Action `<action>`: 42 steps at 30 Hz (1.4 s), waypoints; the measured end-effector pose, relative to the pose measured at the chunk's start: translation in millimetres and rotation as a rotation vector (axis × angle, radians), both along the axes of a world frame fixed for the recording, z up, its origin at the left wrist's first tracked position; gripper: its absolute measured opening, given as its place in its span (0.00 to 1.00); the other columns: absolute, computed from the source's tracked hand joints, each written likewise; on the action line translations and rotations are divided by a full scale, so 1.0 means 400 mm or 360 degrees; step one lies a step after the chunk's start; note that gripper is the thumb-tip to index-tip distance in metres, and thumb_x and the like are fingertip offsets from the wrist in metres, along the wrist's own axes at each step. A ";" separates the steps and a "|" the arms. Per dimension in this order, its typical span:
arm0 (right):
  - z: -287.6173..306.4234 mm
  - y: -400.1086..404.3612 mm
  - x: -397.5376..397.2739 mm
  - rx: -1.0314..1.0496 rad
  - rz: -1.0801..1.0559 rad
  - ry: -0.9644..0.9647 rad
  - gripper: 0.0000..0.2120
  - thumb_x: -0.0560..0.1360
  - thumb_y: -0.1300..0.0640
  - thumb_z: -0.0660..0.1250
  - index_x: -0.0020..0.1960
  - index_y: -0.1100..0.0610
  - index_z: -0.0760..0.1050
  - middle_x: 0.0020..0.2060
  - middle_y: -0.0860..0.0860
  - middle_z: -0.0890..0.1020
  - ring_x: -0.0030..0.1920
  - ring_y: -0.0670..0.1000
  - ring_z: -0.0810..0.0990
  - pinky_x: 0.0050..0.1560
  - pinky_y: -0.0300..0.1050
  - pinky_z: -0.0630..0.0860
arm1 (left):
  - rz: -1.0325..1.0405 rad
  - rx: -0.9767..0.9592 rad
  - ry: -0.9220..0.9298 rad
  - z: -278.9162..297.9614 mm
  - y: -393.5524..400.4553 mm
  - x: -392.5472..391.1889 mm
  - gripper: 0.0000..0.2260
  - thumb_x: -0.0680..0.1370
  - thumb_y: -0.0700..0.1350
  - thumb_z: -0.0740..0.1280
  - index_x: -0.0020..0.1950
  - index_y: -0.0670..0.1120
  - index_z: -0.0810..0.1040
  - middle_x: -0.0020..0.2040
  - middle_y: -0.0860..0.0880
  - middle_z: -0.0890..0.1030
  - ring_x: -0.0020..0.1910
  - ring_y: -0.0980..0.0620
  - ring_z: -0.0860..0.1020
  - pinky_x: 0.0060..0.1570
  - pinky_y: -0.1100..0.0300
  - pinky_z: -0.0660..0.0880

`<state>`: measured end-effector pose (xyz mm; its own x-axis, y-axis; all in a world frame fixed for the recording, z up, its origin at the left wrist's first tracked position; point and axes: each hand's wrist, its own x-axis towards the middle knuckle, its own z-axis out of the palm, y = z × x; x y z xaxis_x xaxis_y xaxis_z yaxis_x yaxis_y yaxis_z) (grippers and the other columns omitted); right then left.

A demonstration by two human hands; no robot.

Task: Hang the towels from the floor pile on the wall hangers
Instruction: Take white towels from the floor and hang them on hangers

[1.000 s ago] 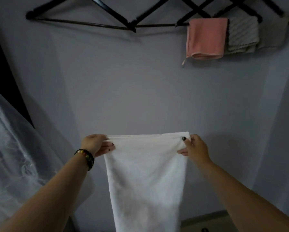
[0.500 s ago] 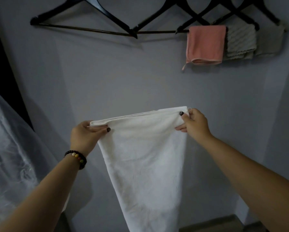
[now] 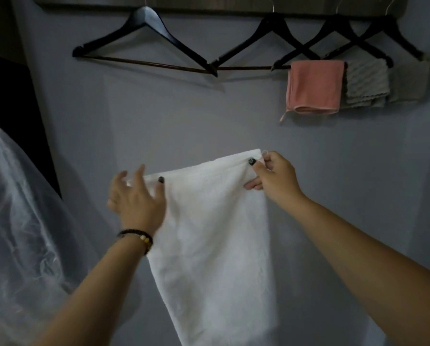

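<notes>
Meanwhile the white towel [image 3: 216, 245] had risen toward the empty hanger [image 3: 146, 46]; right hand [image 3: 275, 178] pinched its corner, left hand [image 3: 136, 196] loosened, fingers spreading.

Dim, bluish light; soft shadows under the hangers [image 3: 144, 41]; wide-angle bending at edges; slight blur throughout.

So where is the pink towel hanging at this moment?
In the head view the pink towel hangs upper right over a dark hanger's bar, just left of a grey towel, above and right of the white towel.
</notes>
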<state>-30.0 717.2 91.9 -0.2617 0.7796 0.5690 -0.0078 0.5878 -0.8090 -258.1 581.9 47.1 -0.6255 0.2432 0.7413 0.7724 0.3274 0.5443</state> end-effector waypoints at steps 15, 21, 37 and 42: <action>-0.063 -0.043 0.204 -0.0189 0.0116 -0.0311 0.06 0.75 0.58 0.69 0.49 0.59 0.76 0.33 0.46 0.84 0.32 0.55 0.85 0.32 0.41 0.77 | -0.1445 0.0138 0.0100 -0.080 0.171 0.359 0.14 0.76 0.59 0.56 0.57 0.52 0.65 0.49 0.61 0.72 0.41 0.57 0.74 0.42 0.59 0.74; -0.124 -0.039 0.323 -0.0210 -0.0025 -0.0229 0.09 0.70 0.55 0.76 0.40 0.57 0.77 0.31 0.54 0.84 0.28 0.54 0.83 0.35 0.42 0.76 | -0.1631 -0.0141 0.0296 -0.093 0.228 0.476 0.21 0.77 0.61 0.53 0.60 0.48 0.70 0.35 0.55 0.77 0.30 0.56 0.74 0.32 0.59 0.68; -0.347 -0.009 0.539 -0.0410 -0.0084 0.0079 0.10 0.69 0.58 0.76 0.46 0.55 0.75 0.46 0.56 0.83 0.47 0.58 0.83 0.50 0.61 0.79 | -0.1944 -0.0284 0.0536 0.009 0.315 0.660 0.19 0.69 0.63 0.68 0.48 0.48 0.78 0.36 0.60 0.78 0.35 0.62 0.76 0.36 0.71 0.70; -0.363 -0.009 0.529 -0.0437 -0.0031 0.0228 0.07 0.70 0.61 0.75 0.43 0.61 0.78 0.41 0.59 0.83 0.40 0.56 0.81 0.46 0.56 0.79 | -0.1794 -0.0613 0.1061 0.033 0.319 0.653 0.15 0.72 0.62 0.66 0.38 0.52 0.73 0.29 0.57 0.74 0.29 0.56 0.72 0.31 0.59 0.70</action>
